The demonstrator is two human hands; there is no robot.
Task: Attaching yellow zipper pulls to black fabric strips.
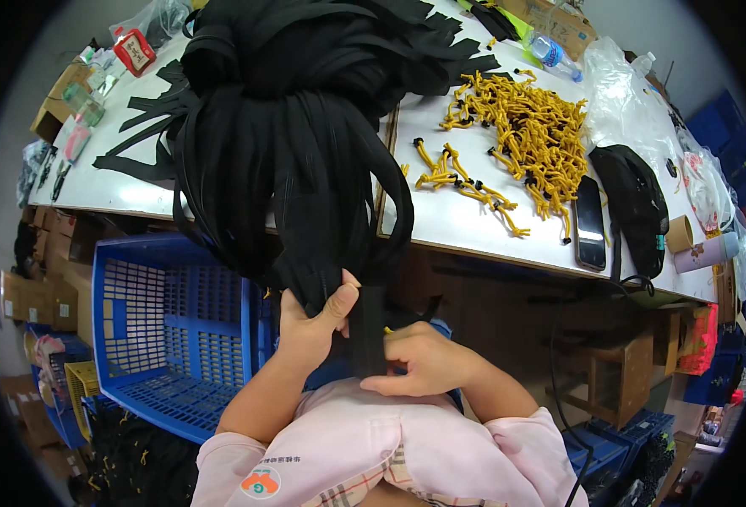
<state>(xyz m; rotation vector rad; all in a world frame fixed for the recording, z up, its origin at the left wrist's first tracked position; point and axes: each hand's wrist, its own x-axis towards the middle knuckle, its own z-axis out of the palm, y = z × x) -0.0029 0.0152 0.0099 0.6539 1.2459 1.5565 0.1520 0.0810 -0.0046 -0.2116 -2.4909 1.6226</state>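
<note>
A thick bundle of black straps (297, 127) spills off the white table (466, 220) and hangs down toward my lap. My left hand (314, 325) grips the hanging ends of the bundle, thumb pressed against the straps. My right hand (428, 359) pinches one black strap (366, 338) just to the right, with a bit of yellow cord showing at the fingertips. A pile of yellow knotted cords (529, 127) with black ends lies on the table to the right of the straps.
A blue plastic crate (170, 329) stands on the floor at my left. A black phone (589, 224), a black pouch (635, 203), a water bottle (552, 52) and clear bags (618, 93) lie on the table's right side. Cardboard boxes (43, 287) stack at the left.
</note>
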